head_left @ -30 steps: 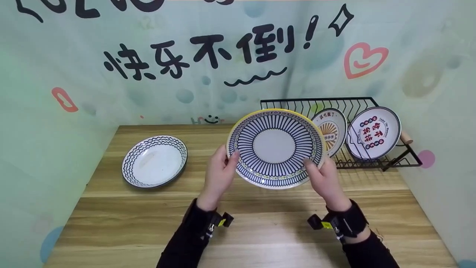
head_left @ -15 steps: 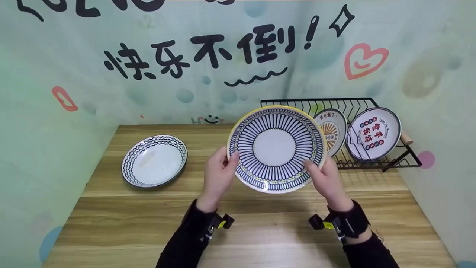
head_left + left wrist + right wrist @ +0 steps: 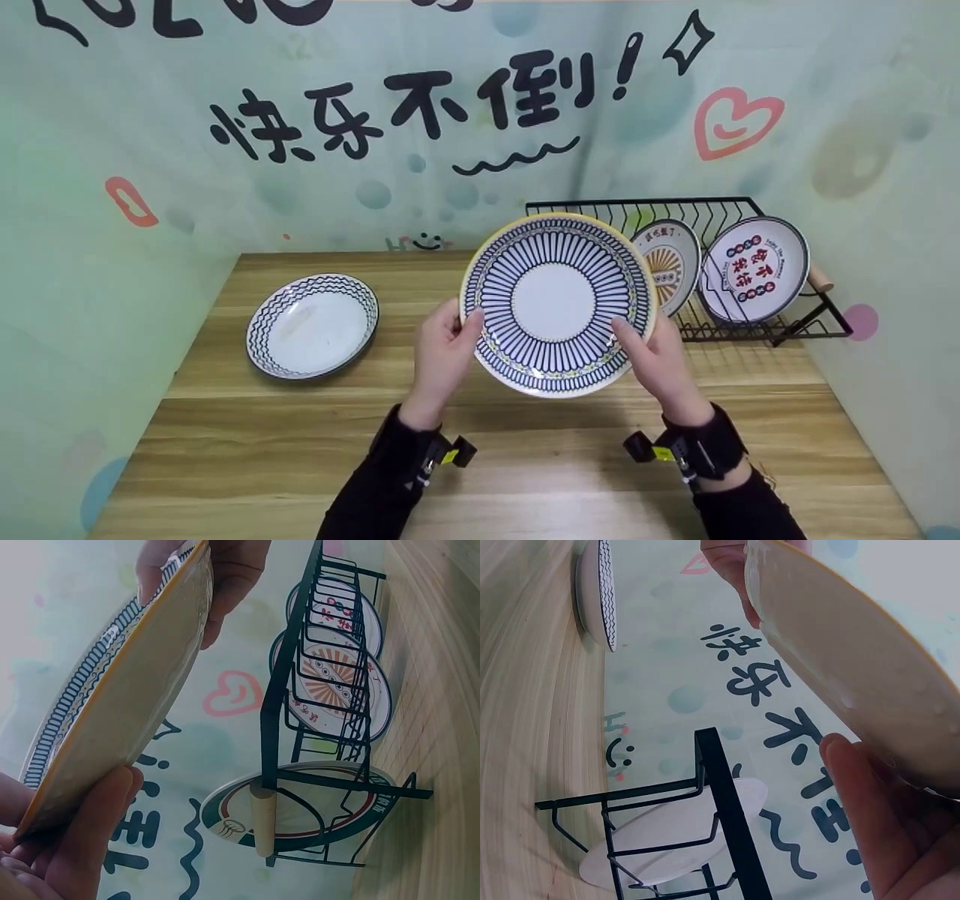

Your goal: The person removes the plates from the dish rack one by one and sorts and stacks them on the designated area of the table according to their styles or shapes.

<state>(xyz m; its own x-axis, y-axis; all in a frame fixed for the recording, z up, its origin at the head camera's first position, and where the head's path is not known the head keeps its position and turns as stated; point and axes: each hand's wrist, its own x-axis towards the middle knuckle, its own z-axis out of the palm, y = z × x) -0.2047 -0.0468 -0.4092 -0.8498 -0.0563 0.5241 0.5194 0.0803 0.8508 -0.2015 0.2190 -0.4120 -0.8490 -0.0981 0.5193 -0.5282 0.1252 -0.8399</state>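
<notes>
The person's left grip and right grip each pinched the rim of a yellow-edged plate, holding it tilted above the tabletop, where it hid part of the black rack from me. Over to the left, a wavy-patterned bowl sat well apart.

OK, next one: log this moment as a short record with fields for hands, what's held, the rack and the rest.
Left hand: grips the patterned plate by its left edge, thumb on the face
Right hand: grips its right edge, thumb on the face
Held plate: off the table, patterned face toward the head camera
Rack: at the right; holds the sunburst plate, lettered plate and green-rimmed plate
Bowl: upright on the table, left of the hands
</notes>
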